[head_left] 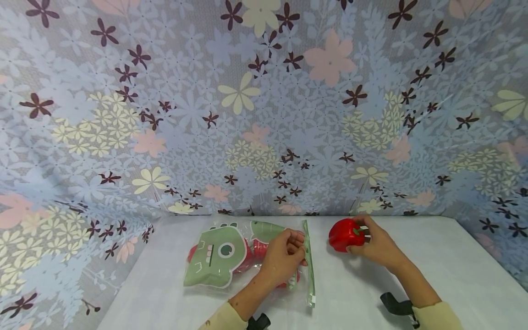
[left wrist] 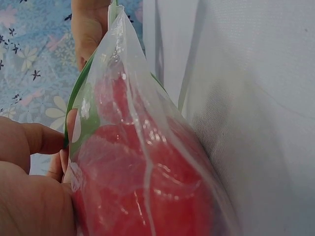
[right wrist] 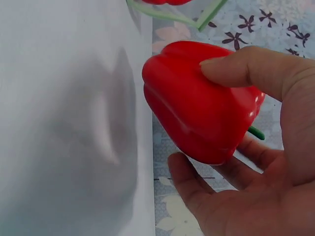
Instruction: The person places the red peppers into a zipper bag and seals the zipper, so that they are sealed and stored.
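Observation:
A clear zip bag (head_left: 214, 268) printed with a green dinosaur lies left of centre, its green zip strip (head_left: 310, 275) toward the right. Red things show through the plastic; in the left wrist view a large red mass fills the bag (left wrist: 142, 162). My left hand (head_left: 282, 256) pinches the bag's edge near the strip, thumb and fingers on either side. To the right, my right hand (head_left: 379, 243) holds a shiny red bell pepper (head_left: 342, 236) with a green stem. The right wrist view has the thumb on top of the pepper (right wrist: 197, 103) and fingers beneath.
A white-covered table (head_left: 165, 293) lies under both hands. Behind it hangs a flowered cloth (head_left: 264, 137), which also closes in the left and right sides. Black wrist mounts (head_left: 396, 305) show near the sleeves.

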A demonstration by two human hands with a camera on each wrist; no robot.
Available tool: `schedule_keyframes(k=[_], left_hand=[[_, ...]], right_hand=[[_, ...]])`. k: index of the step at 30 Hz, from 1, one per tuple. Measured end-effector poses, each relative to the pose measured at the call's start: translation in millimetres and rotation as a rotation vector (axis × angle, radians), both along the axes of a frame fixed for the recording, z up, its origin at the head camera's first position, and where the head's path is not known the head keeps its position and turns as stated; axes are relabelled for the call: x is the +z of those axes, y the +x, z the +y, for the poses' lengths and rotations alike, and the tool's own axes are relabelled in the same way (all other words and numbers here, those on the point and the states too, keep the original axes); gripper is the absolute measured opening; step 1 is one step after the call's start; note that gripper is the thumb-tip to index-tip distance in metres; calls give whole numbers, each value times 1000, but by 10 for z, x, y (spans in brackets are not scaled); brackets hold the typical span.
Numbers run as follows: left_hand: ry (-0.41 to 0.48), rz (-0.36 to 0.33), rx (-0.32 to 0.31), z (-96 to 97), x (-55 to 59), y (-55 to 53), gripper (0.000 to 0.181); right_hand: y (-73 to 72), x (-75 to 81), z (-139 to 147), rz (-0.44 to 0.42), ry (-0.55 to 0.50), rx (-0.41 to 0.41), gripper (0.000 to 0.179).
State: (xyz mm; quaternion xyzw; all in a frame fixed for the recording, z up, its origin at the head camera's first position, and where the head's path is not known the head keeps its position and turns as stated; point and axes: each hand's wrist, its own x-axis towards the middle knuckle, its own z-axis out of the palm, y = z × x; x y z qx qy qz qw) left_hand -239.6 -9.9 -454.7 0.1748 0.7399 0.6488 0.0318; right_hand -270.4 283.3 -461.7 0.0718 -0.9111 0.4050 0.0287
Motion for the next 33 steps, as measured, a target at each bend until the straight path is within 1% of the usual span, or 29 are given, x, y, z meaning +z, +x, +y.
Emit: schedule_keyframes(k=[6,11,18,21,27,33], left_hand=[[6,5,0,-1,-8,-7,18],[11,14,-3,2,-20,-16,19],[6,11,-4,-2,-21,-14,19],[8,6,-4,-4,-14,-11,20],[-1,-5,5,2,-4,-2,23],[-10,-17,15,18,12,16,20]], right_hand=[[24,23,-73,-16,-80,72,85],[21,1,-127,-56,-130,89,83],[25,-23,-200,-103,-113,73,85],[40,-19,-227,-103,-109,97,83],[59,-51,-302,-91,-139,168,79],[69,-91,-398,-71,-139,204,73]])
